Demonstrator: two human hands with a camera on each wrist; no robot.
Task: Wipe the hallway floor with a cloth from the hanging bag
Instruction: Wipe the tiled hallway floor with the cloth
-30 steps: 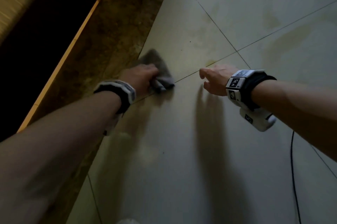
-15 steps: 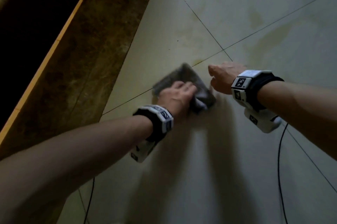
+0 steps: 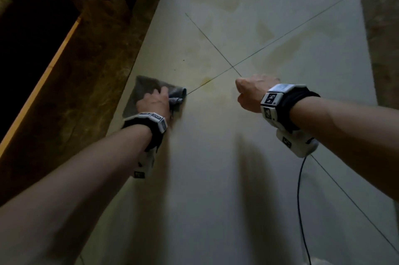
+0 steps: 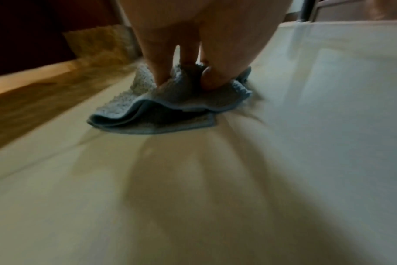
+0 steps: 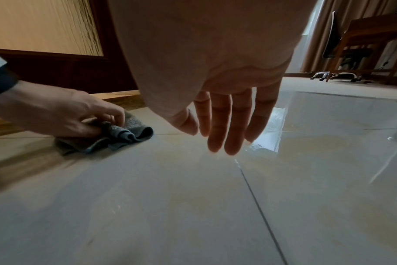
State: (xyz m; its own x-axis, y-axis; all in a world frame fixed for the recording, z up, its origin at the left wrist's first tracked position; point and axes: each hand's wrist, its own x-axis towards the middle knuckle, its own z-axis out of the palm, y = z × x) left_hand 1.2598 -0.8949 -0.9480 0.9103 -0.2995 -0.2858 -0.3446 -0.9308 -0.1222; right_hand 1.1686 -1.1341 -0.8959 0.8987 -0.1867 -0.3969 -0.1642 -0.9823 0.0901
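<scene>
A grey cloth (image 3: 143, 87) lies bunched on the pale tiled floor (image 3: 216, 167), at the tile's left edge beside the brown border. My left hand (image 3: 154, 104) presses down on it with bent fingers and grips a fold. The left wrist view shows the fingertips (image 4: 161, 78) sunk into the cloth (image 4: 170, 107), its doubled edge lifted. My right hand (image 3: 252, 92) hovers to the cloth's right and holds nothing. In the right wrist view its fingers (image 5: 222, 129) hang straight just above the floor, apart from the cloth (image 5: 134, 132) and the left hand (image 5: 64, 114).
Grout lines cross (image 3: 232, 67) just ahead of my right hand, with a yellowish stain (image 3: 207, 80) nearby. A brown marble strip (image 3: 90, 66) and a dark wooden door (image 5: 68, 71) bound the left side. A black cable (image 3: 300, 189) trails from my right wrist. A desk and chair (image 5: 363, 53) stand far ahead.
Half a second ago the cloth was beside my right hand; my left hand has swept it back left to the brown border. The right hand has stayed about where it was.
</scene>
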